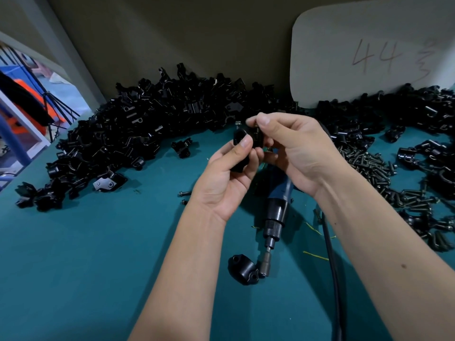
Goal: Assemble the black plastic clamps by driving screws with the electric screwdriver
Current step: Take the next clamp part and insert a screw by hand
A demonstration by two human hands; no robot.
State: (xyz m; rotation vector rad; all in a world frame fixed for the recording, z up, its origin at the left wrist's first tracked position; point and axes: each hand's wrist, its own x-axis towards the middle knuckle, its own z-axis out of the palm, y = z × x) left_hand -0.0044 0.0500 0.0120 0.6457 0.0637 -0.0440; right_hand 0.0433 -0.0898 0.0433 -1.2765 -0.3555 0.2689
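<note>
- Head view: both hands raised together over the middle of the teal desk (pixel 73 267).
- Left hand (pixel 226 178): fingers curled round a black clamp piece (pixel 242 143), thumb pressed on its near face.
- Right hand (pixel 293 148): thumb and forefinger pinched at the top right of the same clamp piece, on something small; too hidden to tell whether it is a screw.
- Electric screwdriver (pixel 277 207): lies on the desk below the hands, blue-and-black body, bit end pointing near; its black cable (pixel 332 279) runs toward the near edge.
- Single clamp half (pixel 242 268): on the desk, touching the screwdriver's bit tip on its left.
- Large clamp pile (pixel 138 124): far left to far centre, against the back wall.
- Second clamp pile (pixel 418 114): far right, running down the right edge.
- Screw heap (pixel 369 166): right of the hands, just beside the right wrist.
- Two loose screws (pixel 184 196): on the desk left of the left wrist.
- White board (pixel 369 52): leans on the back wall, far right, marked "44".
</note>
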